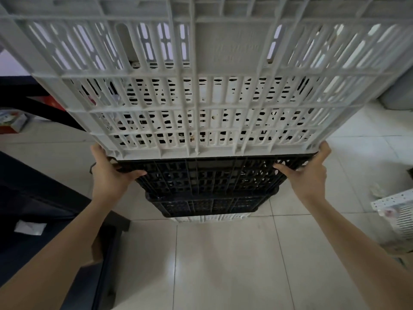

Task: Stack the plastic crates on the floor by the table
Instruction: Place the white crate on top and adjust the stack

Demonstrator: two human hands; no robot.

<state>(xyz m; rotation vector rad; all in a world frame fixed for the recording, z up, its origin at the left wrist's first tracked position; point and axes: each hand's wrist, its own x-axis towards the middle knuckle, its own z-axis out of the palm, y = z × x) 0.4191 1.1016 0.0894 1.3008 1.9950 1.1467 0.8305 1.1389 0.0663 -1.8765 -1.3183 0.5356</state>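
Observation:
A tall stack of slatted plastic crates fills the view. White crates (205,97) make up the upper part, resting on a black crate (207,175). Below it sits another black crate (210,204), and a white crate (212,218) peeks out at the bottom on the tiled floor. My left hand (109,173) grips the left corner where the lowest white crate meets the black one, thumb across the black rim. My right hand (310,173) grips the matching right corner, thumb on the black rim.
A dark table (33,198) with its leg (111,253) stands at the left, close to the stack. A white perforated basket (397,215) lies on the floor at the right. Boxes (13,121) sit far left. Pale floor tiles (223,265) lie in front.

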